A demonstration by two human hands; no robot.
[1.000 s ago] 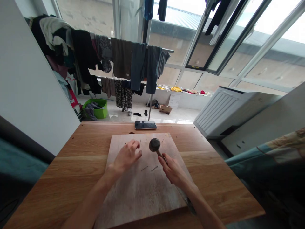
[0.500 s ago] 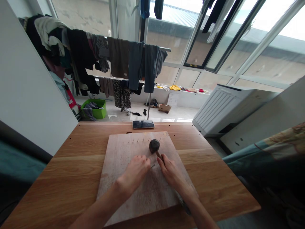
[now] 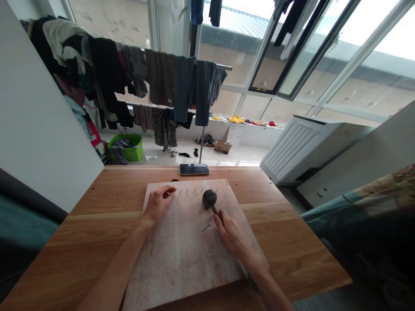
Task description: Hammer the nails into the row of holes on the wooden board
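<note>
A pale wooden board lies on the table, with several thin nails standing in a row near its far edge. At the left end of that row is my left hand, its thumb and fingertips pinched together. What they hold, if anything, is too small to make out. My right hand grips the wooden handle of a mallet, whose dark rounded head rests over the board just short of the row. One loose nail lies flat on the board, left of my right hand.
The board sits on a wood-grain table. A phone lies at the table's far edge. Past it are a rack of hanging clothes, a green basket and a cardboard box. A grey object lies partly under my right forearm.
My left hand has moved away and to the left, from beside the loose nail to the left end of the nail row. My right hand and the mallet have hardly moved.
</note>
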